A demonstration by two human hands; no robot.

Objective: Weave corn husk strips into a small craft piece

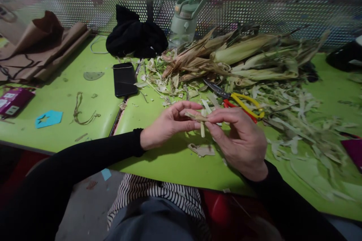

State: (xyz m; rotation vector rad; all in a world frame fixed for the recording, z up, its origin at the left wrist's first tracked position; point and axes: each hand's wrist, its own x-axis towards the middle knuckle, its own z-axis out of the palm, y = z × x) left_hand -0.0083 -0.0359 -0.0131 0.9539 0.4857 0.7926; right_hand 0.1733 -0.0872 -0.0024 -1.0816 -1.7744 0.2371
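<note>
Above the green table, my left hand pinches a small bundle of corn husk strips from the left. My right hand closes thumb and forefinger on the bundle's right end. The strips cross one another, with one pale piece sticking up and another pointing down between the hands. A curled scrap of dry husk lies on the table just below. Right behind my hands rest scissors with dark blades and red and yellow handles. Fingers cover part of the bundle.
Whole corn husks are heaped at the back, with shredded husk spread to the right. A phone, a black cloth bundle, a green water bottle, a brown paper bag and a blue cutout stand or lie around.
</note>
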